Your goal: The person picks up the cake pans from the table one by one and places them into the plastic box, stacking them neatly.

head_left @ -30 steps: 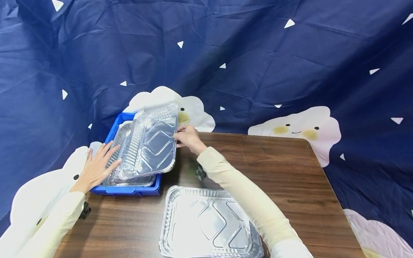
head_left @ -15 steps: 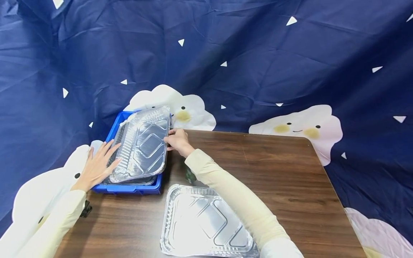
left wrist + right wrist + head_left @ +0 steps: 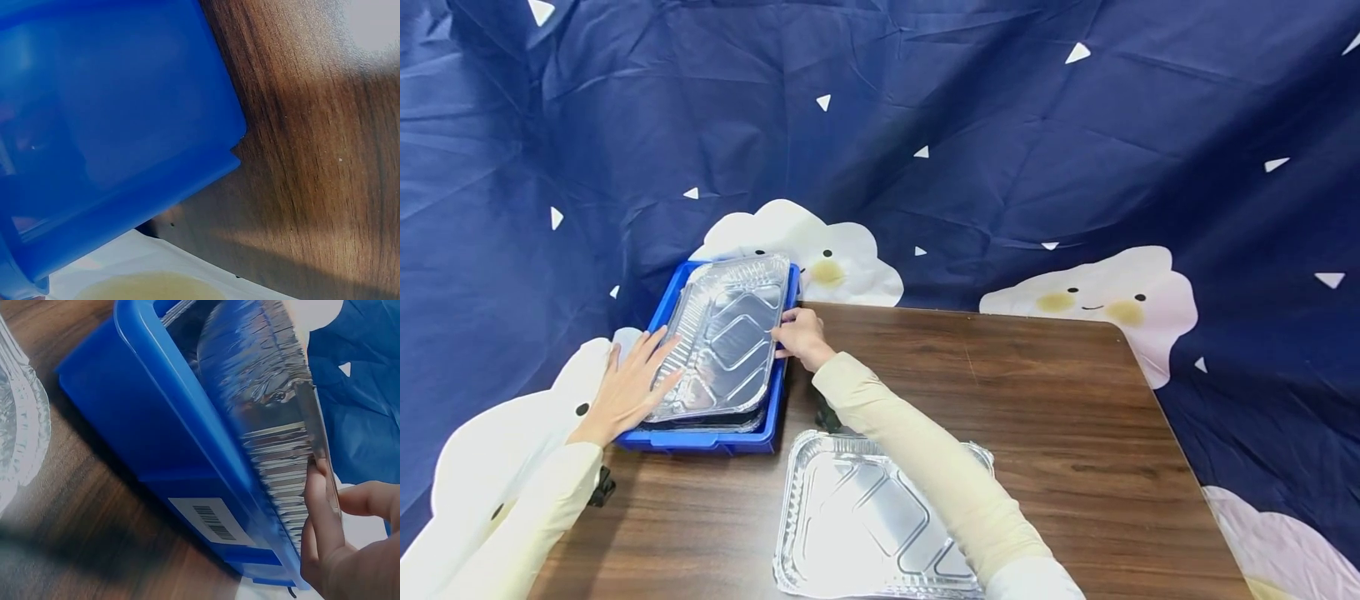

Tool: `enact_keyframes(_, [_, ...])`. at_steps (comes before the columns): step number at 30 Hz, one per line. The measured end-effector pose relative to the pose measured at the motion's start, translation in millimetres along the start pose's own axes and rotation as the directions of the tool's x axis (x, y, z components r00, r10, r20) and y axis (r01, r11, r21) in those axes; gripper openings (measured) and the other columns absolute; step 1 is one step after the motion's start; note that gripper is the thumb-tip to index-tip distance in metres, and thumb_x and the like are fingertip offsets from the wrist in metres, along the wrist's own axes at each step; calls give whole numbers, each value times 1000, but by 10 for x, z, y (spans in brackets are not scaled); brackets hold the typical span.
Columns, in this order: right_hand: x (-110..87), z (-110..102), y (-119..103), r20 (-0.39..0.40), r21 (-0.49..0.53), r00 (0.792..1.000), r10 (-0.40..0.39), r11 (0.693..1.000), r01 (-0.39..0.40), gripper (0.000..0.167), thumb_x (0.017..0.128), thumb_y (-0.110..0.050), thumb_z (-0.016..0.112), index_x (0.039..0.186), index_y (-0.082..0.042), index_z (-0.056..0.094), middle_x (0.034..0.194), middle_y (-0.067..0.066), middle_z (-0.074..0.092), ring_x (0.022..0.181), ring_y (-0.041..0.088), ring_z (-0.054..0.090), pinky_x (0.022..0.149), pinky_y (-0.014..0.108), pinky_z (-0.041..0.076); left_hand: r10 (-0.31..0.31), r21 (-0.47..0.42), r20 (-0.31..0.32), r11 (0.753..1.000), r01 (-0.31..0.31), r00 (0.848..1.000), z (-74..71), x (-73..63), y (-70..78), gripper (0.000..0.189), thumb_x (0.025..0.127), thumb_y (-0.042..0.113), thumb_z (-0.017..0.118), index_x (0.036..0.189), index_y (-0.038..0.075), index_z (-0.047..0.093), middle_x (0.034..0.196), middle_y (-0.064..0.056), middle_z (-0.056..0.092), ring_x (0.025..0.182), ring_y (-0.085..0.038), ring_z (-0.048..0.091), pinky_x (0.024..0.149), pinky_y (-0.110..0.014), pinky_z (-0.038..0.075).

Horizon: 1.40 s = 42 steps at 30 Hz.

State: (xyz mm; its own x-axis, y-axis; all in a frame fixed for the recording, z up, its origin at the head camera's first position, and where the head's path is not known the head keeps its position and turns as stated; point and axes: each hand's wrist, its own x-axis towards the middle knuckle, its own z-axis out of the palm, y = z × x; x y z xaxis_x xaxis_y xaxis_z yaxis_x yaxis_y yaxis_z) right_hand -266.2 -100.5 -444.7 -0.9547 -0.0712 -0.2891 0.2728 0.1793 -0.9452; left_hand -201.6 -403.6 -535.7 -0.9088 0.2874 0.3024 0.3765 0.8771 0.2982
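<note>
Blue bin [image 3: 700, 440]: stands on the wooden table [image 3: 1037, 400] between 8 and 9 o'clock in the head view, 12 o'clock being the far side.
Upper tray [image 3: 733, 333]: foil, lying across the bin's mouth; the right wrist view shows its 3 o'clock edge raised above the bin wall.
Lower tray [image 3: 748, 423]: foil, beneath the upper tray, rim showing at the bin's 6 o'clock end.
Right hand [image 3: 802, 337]: at the bin's 3 o'clock side, thumb and fingers clamped on the upper tray's edge.
Left hand [image 3: 628, 392]: at the bin's 8 o'clock side, fingers straight and spread apart, tips at the upper tray's 9 o'clock edge; whether they press down cannot be told.
Tray edge: the step in hand appears to be settling the upper tray. Steady the 9 o'clock side, then guide the 3 o'clock edge down until level.
Tray corners: align with the lower tray first; a skewed corner may catch.
Foil rim: likely to crease. Pinch lightly; do not twist.
Bin wall: withdraw the fingers at 3 o'clock before the gap closes.
Table tray [image 3: 842, 500]: foil, at 6 o'clock on the table. Hold the right sleeve [image 3: 925, 467] clear of it.
</note>
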Motion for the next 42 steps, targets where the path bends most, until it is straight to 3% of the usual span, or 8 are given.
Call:
enact_keyframes(10, [6,170,65,5,-29,1000,0,1000,0,37,87,18,66,124,9,66,102,13,74,68,21,72,56,24,60,-9,-17,-4,1000,9,1000,-11,-12,17,60,106,38,59,155,7,49,166,-24,35,154,-49,26,120,-76,0])
enact_keyframes(20, [72,274,132,-41,-101,999,19,995,-23,34,87,18,68,119,7,69,87,3,66,49,9,54,43,17,50,-3,-31,-6,1000,3,1000,-12,-11,15,61,106,38,58,157,8,46,167,-24,34,155,-50,25,120,-76,-1])
enact_keyframes(26, [121,266,189,-31,-184,999,-41,982,35,30,87,13,76,117,8,73,87,6,71,49,11,62,52,23,57,-10,-23,5,1000,10,1000,-4,-5,1,61,106,38,57,158,7,45,168,-23,33,155,-50,25,120,-76,-2])
enact_keyframes(29, [294,313,380,-22,-343,987,-159,929,142,20,88,-1,83,107,-2,80,82,-1,72,59,12,68,63,24,59,-14,-24,3,1000,14,1000,-8,-7,6,61,106,38,58,157,6,46,167,-24,33,154,-50,25,120,-76,-1])
enact_keyframes(33, [318,294,421,9,-574,957,-290,782,243,5,87,-12,86,86,-10,81,69,-3,64,77,20,69,75,29,56,-9,-19,-2,1000,9,1000,-2,-7,1,61,106,38,58,156,6,47,166,-24,35,154,-51,26,119,-77,0])
enact_keyframes(35, [293,271,409,14,-615,951,-310,747,253,22,88,-15,86,72,-8,72,63,-3,56,79,23,66,75,33,54,-8,-23,-3,1000,8,1000,10,-10,-1,61,106,38,58,156,6,48,166,-24,35,154,-51,26,119,-77,0])
enact_keyframes(39, [84,178,211,4,-613,965,-264,761,211,38,89,-13,85,65,-6,57,62,-3,45,78,22,61,75,31,52,-13,-38,-2,999,13,1000,19,-10,-8,61,106,39,58,156,7,48,167,-24,33,155,-51,24,120,-76,-3])
enact_keyframes(42, [35,148,170,-21,-577,970,-243,795,186,16,89,-15,87,84,-5,75,71,-5,57,84,18,62,81,28,53,-14,-38,-2,999,14,1000,21,-5,-17,61,106,40,58,156,7,48,168,-24,33,155,-51,23,120,-75,-4])
